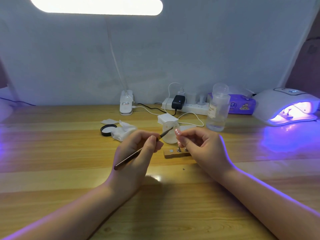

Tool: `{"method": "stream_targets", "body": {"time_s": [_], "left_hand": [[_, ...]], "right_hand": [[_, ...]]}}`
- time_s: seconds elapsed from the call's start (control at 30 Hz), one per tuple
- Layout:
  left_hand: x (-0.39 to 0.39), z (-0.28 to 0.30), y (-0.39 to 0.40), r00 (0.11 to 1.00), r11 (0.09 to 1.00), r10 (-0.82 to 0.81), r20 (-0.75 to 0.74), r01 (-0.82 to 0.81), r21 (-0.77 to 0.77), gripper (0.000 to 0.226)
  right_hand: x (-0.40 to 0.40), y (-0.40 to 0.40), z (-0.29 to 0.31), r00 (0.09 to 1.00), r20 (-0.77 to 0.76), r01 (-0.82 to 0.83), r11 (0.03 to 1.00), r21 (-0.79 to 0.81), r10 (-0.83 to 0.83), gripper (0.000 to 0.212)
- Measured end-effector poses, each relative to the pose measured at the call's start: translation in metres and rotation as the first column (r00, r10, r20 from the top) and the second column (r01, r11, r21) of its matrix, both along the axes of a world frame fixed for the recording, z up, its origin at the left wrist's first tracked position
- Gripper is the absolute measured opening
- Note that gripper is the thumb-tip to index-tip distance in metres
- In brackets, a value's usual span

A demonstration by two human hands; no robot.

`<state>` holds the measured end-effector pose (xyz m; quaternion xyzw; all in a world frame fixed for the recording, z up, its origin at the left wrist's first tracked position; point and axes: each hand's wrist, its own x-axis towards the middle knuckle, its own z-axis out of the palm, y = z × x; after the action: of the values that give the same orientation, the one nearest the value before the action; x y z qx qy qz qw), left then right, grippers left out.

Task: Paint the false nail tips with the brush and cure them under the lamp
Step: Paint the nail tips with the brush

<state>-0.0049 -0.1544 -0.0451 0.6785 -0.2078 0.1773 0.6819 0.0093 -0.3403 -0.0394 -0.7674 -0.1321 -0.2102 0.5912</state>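
— Wood runs under everything: the table [52, 153] is pale planks, with violet light spilling across its right side. What is the biggest thing on it?

— On my right, at the far edge, the curing lamp [285, 108]. It is white, domed, and its mouth glows purple. Something small sits inside it, too blurred for me to name. Overhead a long desk light [97, 5] shines white, and its clamp base [126, 105] stands at the back of the table.

— And between those?

— A power strip [188, 106] with a black adapter plugged in, a purple tissue pack [242, 104], then a clear pump bottle [217, 111] nearer to me. A stack of white pads [167, 118] lies near the strip, crumpled tissue [123, 129] to the left of it, and a black lid [108, 129] touching the tissue.

— Where are your hands?

— Both are raised over the middle of the table, close together. My left hand [136, 153] pinches the brush [138, 151] between thumb and fingers, handle slanting down toward me, tip pointing up and right in front of a small cloudy jar [169, 135]. Whether the tip touches the jar I cannot tell.

— And the right?

— My right hand [204, 148] has its fingers curled round a pink nail tip [177, 132] with white dots, held upright just beside the brush tip. Below it sits a little wooden stand [174, 154] with metal holders.
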Motion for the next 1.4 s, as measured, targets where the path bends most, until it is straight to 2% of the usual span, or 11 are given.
{"method": "stream_targets", "body": {"time_s": [0.17,0.4,0.57,0.63,0.77,0.87,1.1,1.23,1.4], "left_hand": [[-0.0019,0.0008,-0.0002,0.999,0.999,-0.012,0.04,0.011,0.045,0.021],[-0.0037,-0.0002,0.0014,0.997,0.996,-0.053,0.063,0.047,0.081,0.021],[-0.0021,-0.0007,0.0023,0.994,0.993,0.009,0.105,-0.021,0.119,0.017],[-0.0013,-0.0008,0.0018,0.993,0.99,0.028,0.116,-0.044,0.132,0.017],[-0.0017,-0.0013,0.0008,0.992,0.985,0.006,0.122,-0.027,0.172,0.018],[-0.0023,-0.0017,0.0016,0.995,0.984,-0.022,0.102,0.004,0.18,0.019],[-0.002,-0.0006,0.0005,0.99,0.987,0.041,0.133,-0.06,0.146,0.017],[-0.0039,0.0005,0.0005,0.993,0.981,0.002,0.118,-0.025,0.192,0.02],[-0.0057,0.0062,0.0008,0.988,0.976,0.004,0.154,-0.037,0.216,0.014]], "right_hand": [[-0.0016,0.0002,0.0006,0.999,0.03,0.023,0.999,-0.048,-0.022,0.011],[-0.0023,-0.0005,0.0006,0.992,0.091,0.101,0.983,-0.152,-0.088,0.011],[-0.0003,-0.0018,-0.0007,0.975,0.191,0.154,0.964,-0.216,-0.113,0.009],[0.0003,-0.0024,-0.0004,0.952,0.28,0.206,0.94,-0.271,-0.127,0.008],[0.0016,-0.0034,-0.0018,0.909,0.395,0.282,0.893,-0.35,-0.132,0.011],[0.003,-0.0044,-0.0033,0.905,0.406,0.285,0.89,-0.357,-0.127,0.01],[0.0043,-0.005,-0.0038,0.899,0.415,0.297,0.889,-0.347,-0.138,0.01],[0.0042,-0.0042,-0.0038,0.902,0.411,0.289,0.892,-0.348,-0.132,0.011],[0.0035,-0.0041,-0.0038,0.925,0.357,0.244,0.926,-0.29,-0.131,0.012]]}}
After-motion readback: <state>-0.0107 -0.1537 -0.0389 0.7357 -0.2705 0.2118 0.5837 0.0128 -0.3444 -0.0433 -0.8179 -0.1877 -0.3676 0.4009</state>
